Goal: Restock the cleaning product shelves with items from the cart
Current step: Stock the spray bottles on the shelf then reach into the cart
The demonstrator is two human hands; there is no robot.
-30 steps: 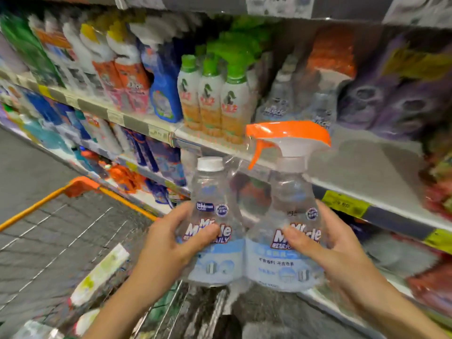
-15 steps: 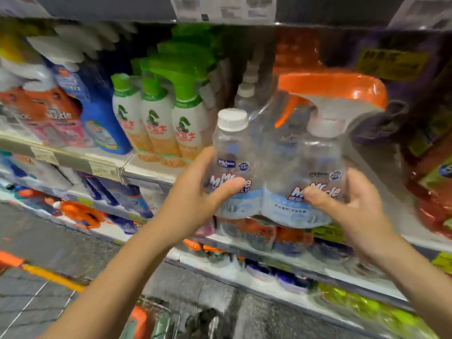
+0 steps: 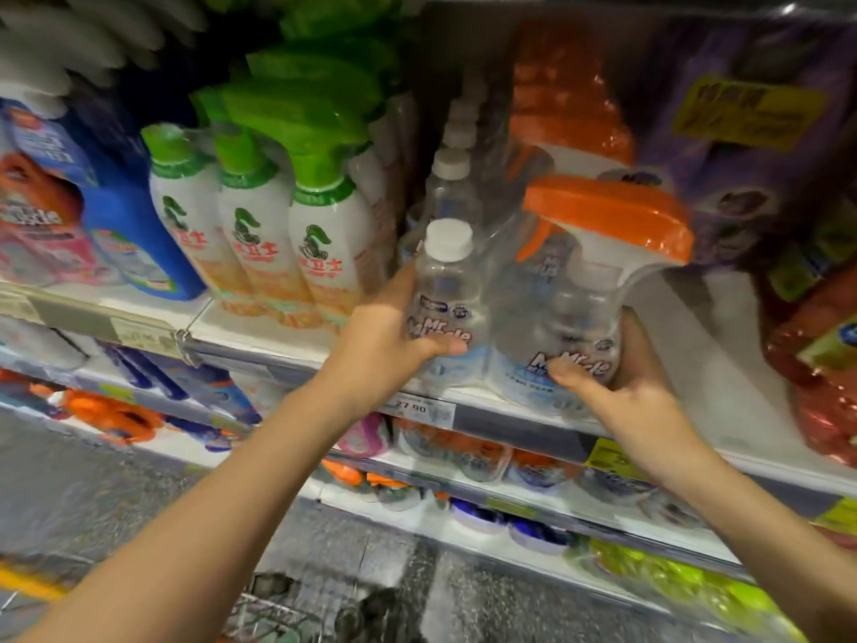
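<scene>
A shrink-wrapped twin pack of clear cleaner sits at the front edge of the white shelf. It is a white-capped refill bottle beside a spray bottle with an orange trigger head. My left hand grips the refill bottle's left side, thumb across the label. My right hand holds the spray bottle's right side, thumb on its front. Matching clear bottles stand in a row right behind the pack.
Green-capped bottles stand just left of the pack, a blue jug further left. Purple packs and red packs fill the right. Lower shelves hold more bottles. The cart's wire rim shows at the bottom.
Both hands have carried the twin pack up from over the cart and forward onto the shelf edge. The view has swung up from the cart toward the shelves.
</scene>
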